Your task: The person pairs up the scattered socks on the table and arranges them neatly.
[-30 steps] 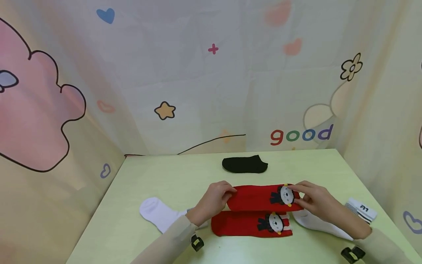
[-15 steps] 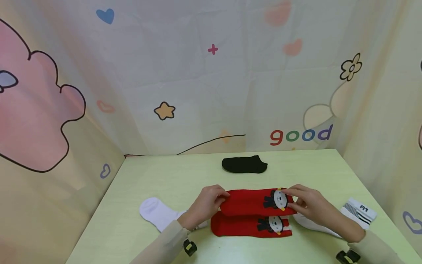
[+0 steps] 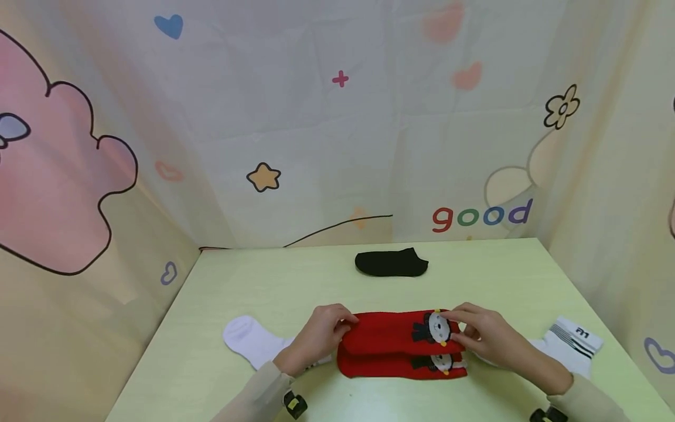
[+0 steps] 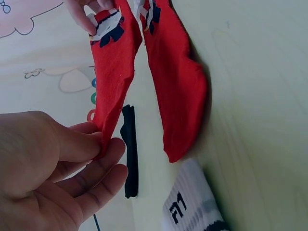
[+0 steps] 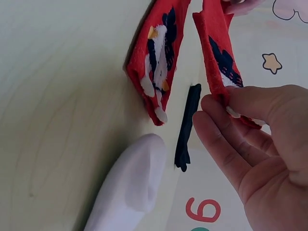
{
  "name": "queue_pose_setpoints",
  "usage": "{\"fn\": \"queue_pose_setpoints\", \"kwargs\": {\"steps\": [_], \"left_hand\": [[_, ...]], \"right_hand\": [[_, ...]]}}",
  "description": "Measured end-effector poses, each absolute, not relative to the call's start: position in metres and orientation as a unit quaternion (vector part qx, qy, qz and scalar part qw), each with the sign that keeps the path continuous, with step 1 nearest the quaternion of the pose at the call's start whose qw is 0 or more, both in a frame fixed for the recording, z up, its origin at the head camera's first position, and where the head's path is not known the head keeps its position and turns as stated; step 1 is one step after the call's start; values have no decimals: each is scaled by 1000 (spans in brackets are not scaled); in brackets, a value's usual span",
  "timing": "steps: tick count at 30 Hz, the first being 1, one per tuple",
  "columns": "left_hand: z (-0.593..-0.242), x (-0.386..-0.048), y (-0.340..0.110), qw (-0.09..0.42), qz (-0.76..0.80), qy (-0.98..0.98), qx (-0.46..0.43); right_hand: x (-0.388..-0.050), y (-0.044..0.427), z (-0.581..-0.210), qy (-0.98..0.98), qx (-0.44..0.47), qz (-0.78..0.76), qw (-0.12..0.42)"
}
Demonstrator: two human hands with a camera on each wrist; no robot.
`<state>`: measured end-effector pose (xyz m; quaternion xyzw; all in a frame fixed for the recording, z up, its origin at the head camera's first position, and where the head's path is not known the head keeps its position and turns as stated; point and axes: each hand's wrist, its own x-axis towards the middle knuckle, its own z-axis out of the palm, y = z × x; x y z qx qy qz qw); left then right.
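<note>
Both hands hold a red sock [image 3: 385, 331] with a cartoon animal figure, stretched level between them. My left hand [image 3: 320, 337] pinches its toe end between thumb and fingers, as the left wrist view also shows. At the cuff, my right hand [image 3: 487, 334] pinches the other end; in the right wrist view the thumb presses it against the fingers. A matching red sock [image 3: 379, 368] lies flat on the table just below, partly covered by the held one in the head view. In both wrist views a gap separates the two red socks.
A black ankle sock [image 3: 391, 263] lies toward the back of the table [image 3: 263, 275]. One white sock [image 3: 253, 343] is at left, partly behind the left hand. Another white sock [image 3: 572, 346] with black stripes lies at right, partly behind the right arm. Printed curtains surround the table.
Both hands have moved toward the person and slightly left, carrying the held red sock. It now overlaps more of the red sock on the table. The other socks stay put.
</note>
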<state>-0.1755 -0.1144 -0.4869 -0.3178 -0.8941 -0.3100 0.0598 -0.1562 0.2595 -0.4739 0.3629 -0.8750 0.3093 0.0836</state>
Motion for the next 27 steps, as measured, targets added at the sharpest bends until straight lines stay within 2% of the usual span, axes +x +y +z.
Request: {"fn": "queue_pose_setpoints", "kwargs": {"steps": [11, 27], "left_hand": [[-488, -172, -118, 49, -311, -897, -310], [-493, -168, -119, 53, -303, -896, -321]], "right_hand": [[-154, 257, -479, -872, 367, 314, 81], [-148, 254, -479, -888, 329, 319, 25]]}}
